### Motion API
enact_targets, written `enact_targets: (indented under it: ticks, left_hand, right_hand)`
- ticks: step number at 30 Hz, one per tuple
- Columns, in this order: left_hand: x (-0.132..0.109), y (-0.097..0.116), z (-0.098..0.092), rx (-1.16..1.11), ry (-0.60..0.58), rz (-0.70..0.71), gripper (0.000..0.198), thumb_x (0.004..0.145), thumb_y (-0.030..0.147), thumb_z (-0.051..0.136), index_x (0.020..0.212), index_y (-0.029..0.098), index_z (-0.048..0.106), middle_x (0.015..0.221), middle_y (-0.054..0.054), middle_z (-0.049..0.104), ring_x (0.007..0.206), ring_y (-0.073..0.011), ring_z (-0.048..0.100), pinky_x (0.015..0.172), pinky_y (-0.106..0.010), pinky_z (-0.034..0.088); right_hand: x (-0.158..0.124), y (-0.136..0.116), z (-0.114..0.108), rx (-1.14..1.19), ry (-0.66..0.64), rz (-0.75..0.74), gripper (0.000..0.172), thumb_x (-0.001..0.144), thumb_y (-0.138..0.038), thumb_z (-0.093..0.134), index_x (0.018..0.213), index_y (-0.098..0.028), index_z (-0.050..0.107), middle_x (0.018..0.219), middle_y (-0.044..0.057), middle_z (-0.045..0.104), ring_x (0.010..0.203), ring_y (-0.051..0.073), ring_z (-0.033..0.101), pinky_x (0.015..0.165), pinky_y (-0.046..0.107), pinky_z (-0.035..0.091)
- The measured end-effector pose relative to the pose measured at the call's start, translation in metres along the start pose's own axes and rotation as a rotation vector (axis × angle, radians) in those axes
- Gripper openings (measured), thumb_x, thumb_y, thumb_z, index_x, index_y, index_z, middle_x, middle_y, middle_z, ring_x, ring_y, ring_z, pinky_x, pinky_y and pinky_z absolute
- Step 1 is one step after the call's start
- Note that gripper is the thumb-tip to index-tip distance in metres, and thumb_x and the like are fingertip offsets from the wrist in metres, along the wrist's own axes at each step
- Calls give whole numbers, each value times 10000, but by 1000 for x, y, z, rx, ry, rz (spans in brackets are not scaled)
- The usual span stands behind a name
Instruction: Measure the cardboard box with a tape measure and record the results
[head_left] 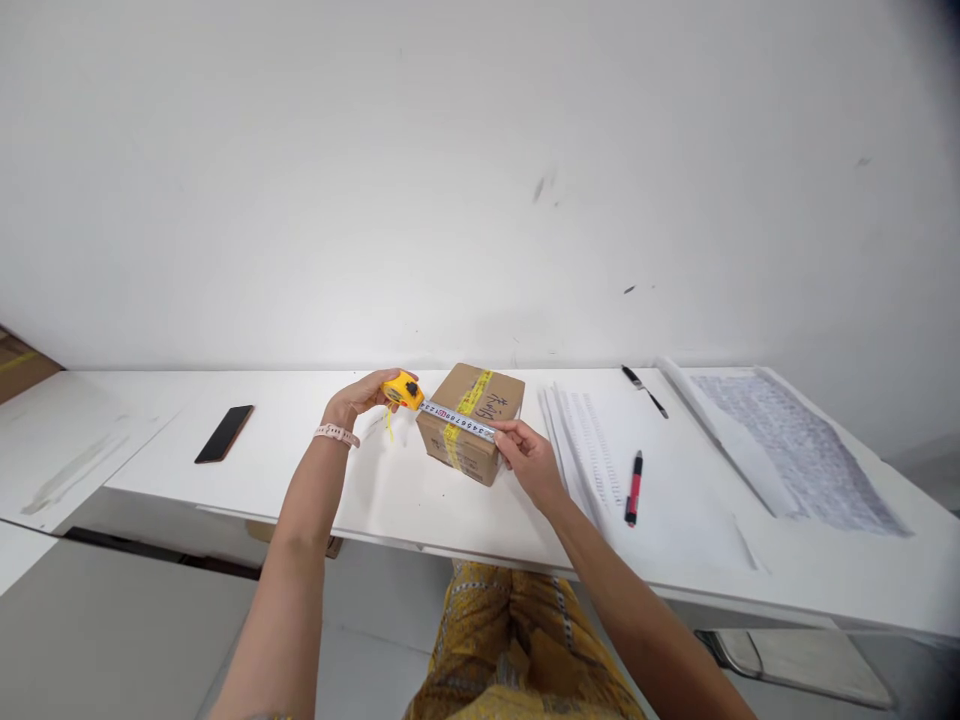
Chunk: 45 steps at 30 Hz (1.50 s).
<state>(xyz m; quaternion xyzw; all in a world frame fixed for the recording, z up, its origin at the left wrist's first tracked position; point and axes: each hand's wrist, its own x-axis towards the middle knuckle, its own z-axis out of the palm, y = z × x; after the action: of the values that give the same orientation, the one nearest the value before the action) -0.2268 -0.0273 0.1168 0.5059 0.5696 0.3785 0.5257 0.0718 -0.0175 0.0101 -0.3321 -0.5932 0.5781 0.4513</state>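
A small cardboard box (472,420) with yellow tape and handwriting on top sits on the white table (262,470). My left hand (358,397) is closed around a yellow tape measure case (403,389) just left of the box. The white tape blade (456,420) runs along the box's near top edge. My right hand (529,458) pinches the blade's end at the box's right front corner. A pale band circles my left wrist.
A black phone (224,433) lies at the left. Printed sheets (592,445) lie right of the box, with a red and black pen (634,487) on them. A black pen (643,390) and a large printed sheet (795,445) lie farther right. A white wall stands behind.
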Motion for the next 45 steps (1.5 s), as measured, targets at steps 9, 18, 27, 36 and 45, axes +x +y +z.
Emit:
enact_targets:
  ticks: [9,18,27,36,45]
  left_hand:
    - [-5,3,2,20,52,17,370,777,443,657,983,149,743,866,-129,733,660,-205,632,596,-303,487]
    - [-97,5,74,118,-291,147,653,574,299,852,1204,243,688,1142,-126,687,965,-316,658,791,-407,544]
    - [-143,-88,129,-642,93,274,752,589,630,739,1188,204,576,952,-94,610,477,-99,515,386,-232,352]
    - [-120,-86,123,-776,286,325,608,676,563,700,1131,174,593,951,-95,630,470,-95,475,399,-249,327]
    - [-23,-35,137,-660,195,388,598,669,557,680,1113,166,589,909,-86,656,469,-116,498,427,-276,335]
  right_hand:
    - [-2,-4,-3,-6,-25,10,403,796,-592,584,912,-209,631,557,-41,465,508,129,377,503,279,319]
    - [7,-86,-37,-375,-328,-166,287,893,-482,538,865,-224,662,595,-28,471,540,127,377,518,270,289]
    - [21,-44,-24,-731,-367,-529,643,843,-633,587,1374,-275,527,1401,121,553,1319,339,446,1096,525,290]
    - [57,-13,-26,-944,-305,-633,571,871,-523,594,1379,-270,527,1476,105,501,1354,333,431,1084,506,278]
    - [116,-36,-48,-663,-230,-400,480,839,-428,560,1283,-245,572,1355,85,606,1239,316,515,1053,514,345]
